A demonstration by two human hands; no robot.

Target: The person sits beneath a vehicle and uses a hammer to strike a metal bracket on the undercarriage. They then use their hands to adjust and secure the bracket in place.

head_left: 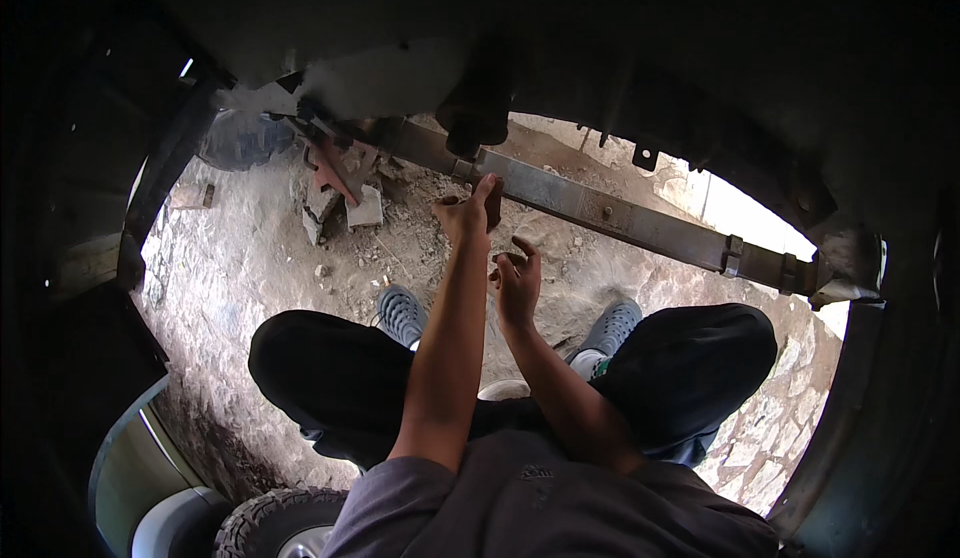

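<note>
A long grey leaf spring (600,210) with clamps along it crosses in front of me, running from the upper left to a bracket at the right. My left hand (467,220) reaches up to its near edge, just below a clamp and a dark, rounded bump stop (475,118). One digit points up against the spring, and another sticks out to the left. A dark patch beside that hand is too shaded to make out. Lower and to the right is my right hand (518,280), its fingers loosely bent and apart, with nothing visible in them.
Dark vehicle bodywork surrounds me on every side. At the upper left, a reddish metal stand (335,170) stands by broken blocks (365,206) on the dirt and stone floor. A tyre (265,523) lies at the lower left, near a pale panel (140,468). My knees are spread below the spring.
</note>
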